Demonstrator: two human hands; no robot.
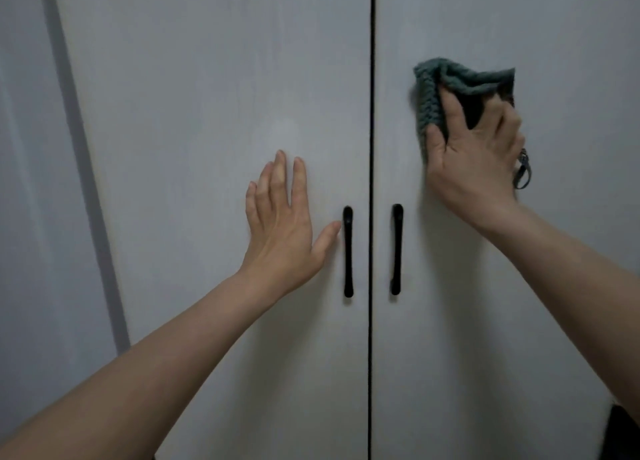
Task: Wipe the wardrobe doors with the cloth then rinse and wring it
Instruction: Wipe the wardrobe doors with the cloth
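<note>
I see my left hand (282, 217) spread flat against the left wardrobe door (214, 113) at the centre of the frame, fingers straight and together, pointing up, grasping nothing; the thumb reaches out to the right and its tip sits just beside, perhaps touching, the top of the left black handle (348, 251). My right hand (474, 158), in the upper right of the frame, grips the cloth (450, 81), a bunched teal knitted piece, and presses it to the right wardrobe door (519, 286). The thumb lies along the cloth's left fold and the fingers curl over its dark middle; the hand and cloth are a little blurred.

Much of the cloth is hidden under my palm, so I cannot make out its full shape. A small loop (521, 172) hangs below the right edge of the hand; whether it belongs to the cloth I cannot tell. Both forearms are cut off by the lower edge of the frame.

A dark gap runs top to bottom between the doors, with the right black handle (396, 248) just right of it. At far left a pale wall panel (27, 182) stands beside the wardrobe. In the lower right corner sits a dark shape (623, 435) I cannot identify
</note>
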